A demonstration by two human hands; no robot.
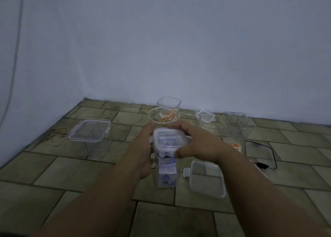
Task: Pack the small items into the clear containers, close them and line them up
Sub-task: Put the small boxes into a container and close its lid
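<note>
A tall clear container with white and blue packets inside stands on the tiled floor in the middle. Its white-rimmed lid sits on top. My left hand holds the container's left side near the lid. My right hand grips the lid from the right, thumb at the front edge and fingers curled over the far edge. Just behind stands a round clear cup with orange and white items.
A lidded square container stands to the left. A loose lid lies to the right, a dark-rimmed lid beyond it. Near the wall stand an open square container and two more clear containers.
</note>
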